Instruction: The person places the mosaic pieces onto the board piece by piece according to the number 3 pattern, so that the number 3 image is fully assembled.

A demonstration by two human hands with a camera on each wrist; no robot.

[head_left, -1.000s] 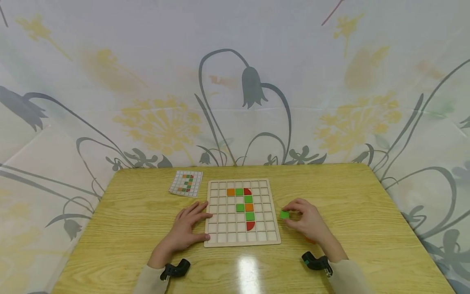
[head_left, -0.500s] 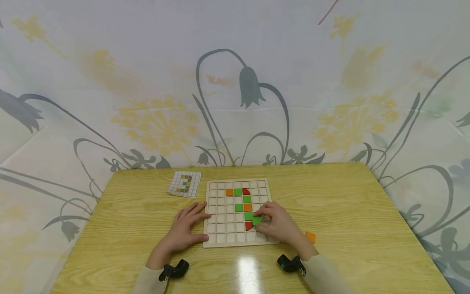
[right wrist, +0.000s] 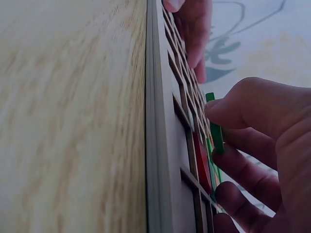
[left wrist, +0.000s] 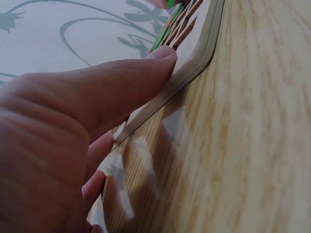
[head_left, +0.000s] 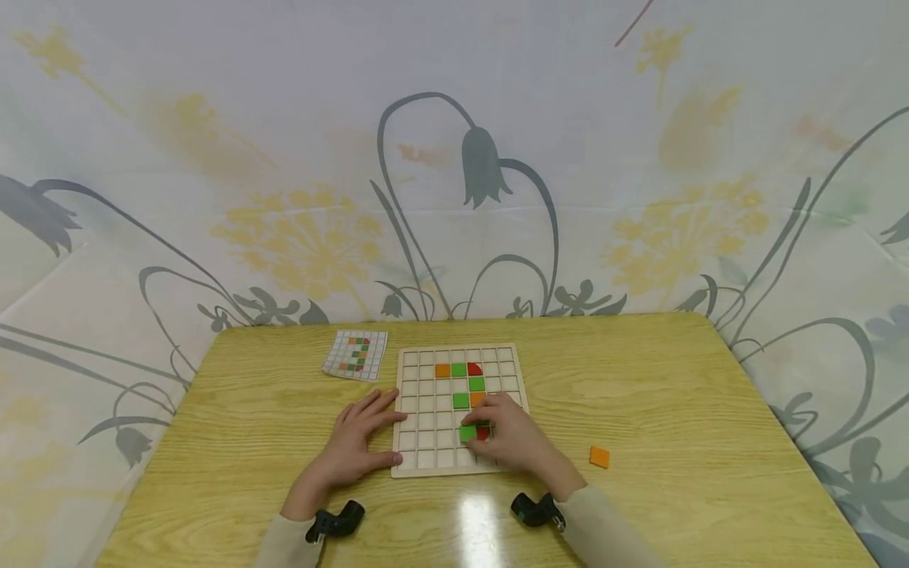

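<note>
A wooden grid board (head_left: 419,472) lies on the table. My right hand (head_left: 517,438) pinches a green square tile (head_left: 467,433) between thumb and fingers, low over the board, just left of the lower red quarter-round tile (head_left: 484,434). In the right wrist view the green tile (right wrist: 216,133) stands on edge in the picture, close over the grid. Part of the tile column is hidden under the right hand. My left hand (head_left: 358,442) lies with spread fingers along the board's left edge; its thumb (left wrist: 155,60) touches the rim in the left wrist view.
Orange (head_left: 443,371), green (head_left: 458,370) and red (head_left: 474,369) tiles sit in an upper row of the grid, with more tiles below. A printed pattern card (head_left: 355,355) lies behind the board's left corner. A loose orange tile (head_left: 600,457) lies on the table at right.
My right hand has carried the green tile leftward from beside the board to over its lower row, uncovering the loose orange tile. The left hand stays at the board's edge.
</note>
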